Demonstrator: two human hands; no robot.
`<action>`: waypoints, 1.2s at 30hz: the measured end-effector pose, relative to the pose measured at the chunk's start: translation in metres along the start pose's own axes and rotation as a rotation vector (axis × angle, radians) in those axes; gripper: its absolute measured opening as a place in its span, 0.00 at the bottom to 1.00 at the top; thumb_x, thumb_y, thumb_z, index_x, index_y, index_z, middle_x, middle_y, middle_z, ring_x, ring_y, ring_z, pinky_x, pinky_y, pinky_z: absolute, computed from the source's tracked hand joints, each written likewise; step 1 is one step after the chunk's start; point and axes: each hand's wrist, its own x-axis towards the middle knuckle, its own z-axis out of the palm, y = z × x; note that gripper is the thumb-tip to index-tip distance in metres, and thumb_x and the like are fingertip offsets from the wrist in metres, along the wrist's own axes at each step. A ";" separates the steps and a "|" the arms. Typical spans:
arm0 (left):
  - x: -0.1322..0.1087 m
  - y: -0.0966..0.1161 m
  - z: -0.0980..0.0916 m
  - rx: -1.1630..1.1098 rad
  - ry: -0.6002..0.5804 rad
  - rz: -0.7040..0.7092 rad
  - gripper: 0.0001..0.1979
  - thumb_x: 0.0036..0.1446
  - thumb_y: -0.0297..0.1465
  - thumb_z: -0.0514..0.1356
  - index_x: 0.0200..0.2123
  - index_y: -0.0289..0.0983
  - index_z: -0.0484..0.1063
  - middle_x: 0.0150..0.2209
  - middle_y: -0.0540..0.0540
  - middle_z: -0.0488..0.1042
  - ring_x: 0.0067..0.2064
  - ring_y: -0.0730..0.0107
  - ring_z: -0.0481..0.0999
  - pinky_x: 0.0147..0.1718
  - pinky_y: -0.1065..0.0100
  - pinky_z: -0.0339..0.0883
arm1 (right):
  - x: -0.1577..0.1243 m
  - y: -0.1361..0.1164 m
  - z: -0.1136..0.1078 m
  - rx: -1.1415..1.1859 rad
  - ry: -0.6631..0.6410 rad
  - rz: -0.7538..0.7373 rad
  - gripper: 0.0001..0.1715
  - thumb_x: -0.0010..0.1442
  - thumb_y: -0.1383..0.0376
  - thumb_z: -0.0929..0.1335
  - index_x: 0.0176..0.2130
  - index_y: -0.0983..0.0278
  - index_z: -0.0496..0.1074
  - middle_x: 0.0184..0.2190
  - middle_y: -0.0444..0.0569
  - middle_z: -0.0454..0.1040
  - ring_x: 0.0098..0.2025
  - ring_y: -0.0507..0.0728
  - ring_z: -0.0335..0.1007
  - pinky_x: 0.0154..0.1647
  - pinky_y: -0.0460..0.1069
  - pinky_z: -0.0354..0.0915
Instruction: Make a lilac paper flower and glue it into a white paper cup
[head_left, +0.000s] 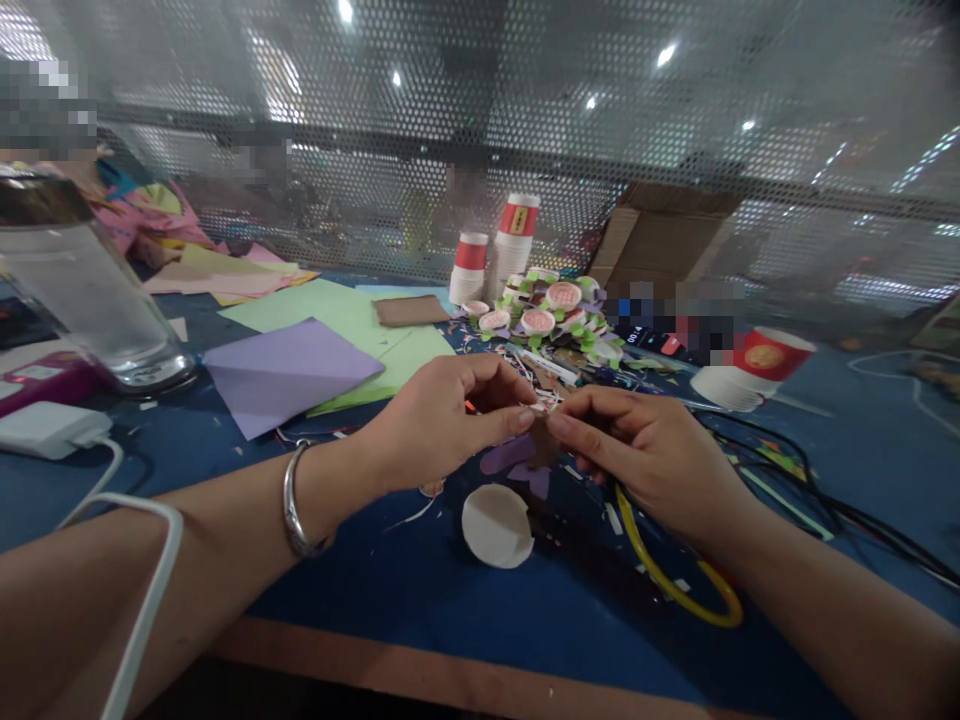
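My left hand [442,415] and my right hand [645,450] meet over the blue table [420,590], fingertips pinching the same small paper craft piece [541,408] with red and white bits. A brown and purple paper part [525,455] hangs below it. The left wrist wears a silver bangle [294,505]. A round white paper disc [496,525] lies just under the hands. Yellow-handled scissors [675,580] lie below my right hand.
A pile of finished paper flowers [555,310] sits behind the hands, with stacked red-and-white paper cups [510,250] and a tipped cup [750,365]. Purple [289,370] and green paper sheets [337,315] lie left, near a glass jar [82,290]. Black cables [825,500] run right.
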 end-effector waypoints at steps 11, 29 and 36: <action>-0.010 0.004 0.006 0.648 0.085 0.289 0.20 0.51 0.41 0.72 0.42 0.40 0.70 0.41 0.46 0.77 0.45 0.56 0.73 0.42 0.61 0.58 | -0.002 0.005 0.000 -0.037 0.068 0.038 0.17 0.61 0.52 0.72 0.34 0.64 0.76 0.21 0.41 0.70 0.20 0.49 0.59 0.20 0.46 0.54; -0.003 -0.003 -0.016 0.726 0.113 0.274 0.09 0.53 0.29 0.68 0.38 0.39 0.75 0.42 0.49 0.76 0.47 0.62 0.73 0.46 0.62 0.64 | -0.017 0.013 -0.061 -0.811 -0.175 0.237 0.25 0.64 0.46 0.62 0.34 0.59 0.77 0.26 0.48 0.78 0.27 0.59 0.72 0.30 0.53 0.59; 0.001 -0.006 -0.019 0.698 0.118 0.212 0.11 0.51 0.30 0.68 0.40 0.39 0.76 0.41 0.49 0.78 0.45 0.62 0.74 0.44 0.62 0.65 | -0.011 0.030 -0.082 -0.810 0.084 0.343 0.21 0.57 0.47 0.65 0.35 0.59 0.76 0.30 0.51 0.80 0.32 0.62 0.75 0.36 0.56 0.64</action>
